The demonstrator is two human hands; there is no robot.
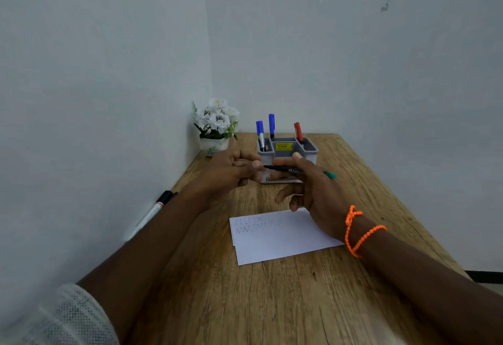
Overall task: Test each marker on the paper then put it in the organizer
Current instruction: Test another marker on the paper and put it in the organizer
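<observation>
My right hand (313, 184) holds a thin black marker with a green end (295, 171), lying level above the table in front of the grey organizer (310, 151). My left hand (231, 172) is at the marker's tip end, fingers curled, pinching something small that I cannot make out. Two blue markers (260, 134) and a red marker (298, 131) stand upright in the organizer. The white paper (277, 238) lies below my hands, with faint zigzag scribbles near its upper left.
A white marker with a black cap (155, 210) lies at the table's left edge against the wall. A pot of white flowers (216, 124) stands in the back left corner. The wooden table (258, 304) ends at walls behind and on the left.
</observation>
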